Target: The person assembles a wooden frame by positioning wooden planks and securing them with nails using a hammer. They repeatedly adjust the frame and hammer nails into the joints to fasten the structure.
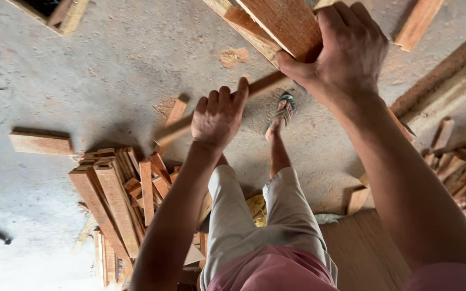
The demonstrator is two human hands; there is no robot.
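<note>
I am seeing the right hand [346, 51] curling its fingers [333, 24] over the top of a reddish wooden plank [287, 24], with the thumb pressing against the plank's lower edge, so the grip is closing firmly around it. The plank is sitting at the top of the view, slanting up and out of the frame, with a second plank [246, 29] lying just under it. The left hand [218, 116] is hanging loosely open, fingers slightly bent and spread, holding nothing; its fingertips are reaching beside a long thin wooden stick [217, 110] that is running slantwise behind it, and I cannot tell whether they are touching it.

Further out, a foot in a green sandal [282, 110] is standing on the dusty concrete floor [109, 64]. A pile of short wood offcuts [120, 199] is lying to the left of the legs, one loose wood block [41, 144] is resting apart from it, and another heap of scraps [462, 172] is lying at the right edge.
</note>
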